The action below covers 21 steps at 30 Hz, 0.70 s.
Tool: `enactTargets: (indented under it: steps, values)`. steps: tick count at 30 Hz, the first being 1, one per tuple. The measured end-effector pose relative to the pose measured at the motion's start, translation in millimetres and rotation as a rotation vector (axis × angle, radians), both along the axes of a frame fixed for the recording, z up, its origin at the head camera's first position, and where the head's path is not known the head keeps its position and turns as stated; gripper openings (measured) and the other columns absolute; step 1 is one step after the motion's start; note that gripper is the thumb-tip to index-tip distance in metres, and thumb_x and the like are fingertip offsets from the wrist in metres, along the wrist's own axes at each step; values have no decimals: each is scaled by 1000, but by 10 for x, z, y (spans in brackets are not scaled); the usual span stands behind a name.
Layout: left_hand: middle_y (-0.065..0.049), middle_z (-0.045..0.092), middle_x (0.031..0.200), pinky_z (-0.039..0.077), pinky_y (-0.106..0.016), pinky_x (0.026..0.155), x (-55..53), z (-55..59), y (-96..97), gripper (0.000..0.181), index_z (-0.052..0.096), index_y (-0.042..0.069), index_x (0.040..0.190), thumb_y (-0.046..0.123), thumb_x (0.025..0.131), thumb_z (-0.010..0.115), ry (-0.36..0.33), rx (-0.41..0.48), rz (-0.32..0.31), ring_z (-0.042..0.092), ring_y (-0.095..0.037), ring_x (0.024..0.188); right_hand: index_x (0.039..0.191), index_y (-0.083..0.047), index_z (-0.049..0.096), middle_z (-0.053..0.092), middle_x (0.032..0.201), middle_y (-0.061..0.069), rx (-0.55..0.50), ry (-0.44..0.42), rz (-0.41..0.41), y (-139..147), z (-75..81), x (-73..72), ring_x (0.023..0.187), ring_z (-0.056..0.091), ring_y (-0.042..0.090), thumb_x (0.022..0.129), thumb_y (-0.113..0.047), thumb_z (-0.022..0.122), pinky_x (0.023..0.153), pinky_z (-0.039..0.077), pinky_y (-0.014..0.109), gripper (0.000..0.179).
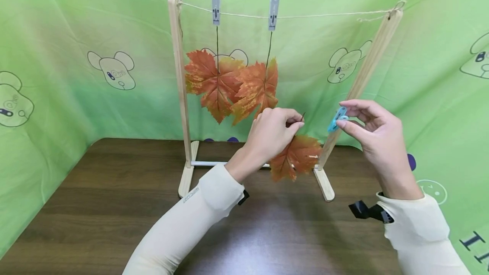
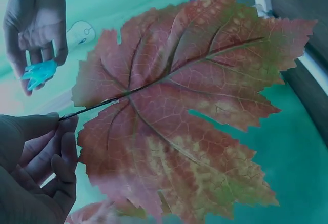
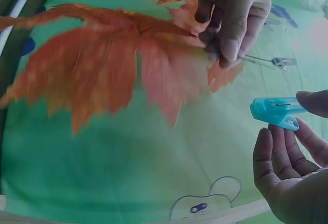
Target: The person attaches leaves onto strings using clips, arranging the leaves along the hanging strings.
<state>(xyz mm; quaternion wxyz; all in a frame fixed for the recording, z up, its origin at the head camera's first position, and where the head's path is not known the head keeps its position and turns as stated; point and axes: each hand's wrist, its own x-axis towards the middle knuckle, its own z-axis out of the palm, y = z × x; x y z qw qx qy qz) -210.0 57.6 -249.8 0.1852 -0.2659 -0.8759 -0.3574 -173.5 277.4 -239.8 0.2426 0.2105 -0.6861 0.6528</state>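
My left hand (image 1: 273,133) pinches the thin dark stem of an orange maple leaf (image 1: 296,158), which hangs below the fingers. In the left wrist view the leaf (image 2: 179,101) spreads out wide from the pinched stem (image 2: 89,109). Over to the right, my right hand (image 1: 378,135) holds a light blue clothespin (image 1: 338,119) between thumb and fingertips. That clothespin (image 3: 277,112) is apart from the leaf in the right wrist view. Two more maple leaves (image 1: 215,79) (image 1: 259,88) hang by their stems from grey clothespins (image 1: 216,7) (image 1: 273,12) on a string.
The string (image 1: 324,15) runs between two wooden posts (image 1: 179,79) (image 1: 361,84) of a stand. A white bar (image 1: 208,164) joins the posts low down, and wooden feet (image 1: 324,184) rest on the brown table (image 1: 114,215). Behind hangs a green cloth (image 1: 57,54) with cartoon heads.
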Motion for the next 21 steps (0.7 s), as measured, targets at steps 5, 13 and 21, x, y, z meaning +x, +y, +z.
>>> enactTargets:
  steps: [5,13,21]
  values:
    - [14,80,99,52,-20,70,-6,90,113,12,82,23,107,28,101,73,-35,45,-11,71,0,84,120,14,69,73,105,7,-56,43,22,-45,131,-28,95,68,15,86,21,71,83,57,15,35]
    - [17,79,96,53,-22,71,-45,188,237,13,82,26,107,31,101,72,-53,32,16,69,2,83,120,16,69,73,108,8,-66,83,27,-78,311,-48,96,67,17,86,19,72,85,56,16,34]
    - [16,79,96,53,-21,75,-122,337,284,14,82,25,107,31,102,71,-39,56,9,68,4,82,121,13,70,73,109,9,-70,71,24,-137,485,-107,97,66,18,87,15,75,84,56,16,35]
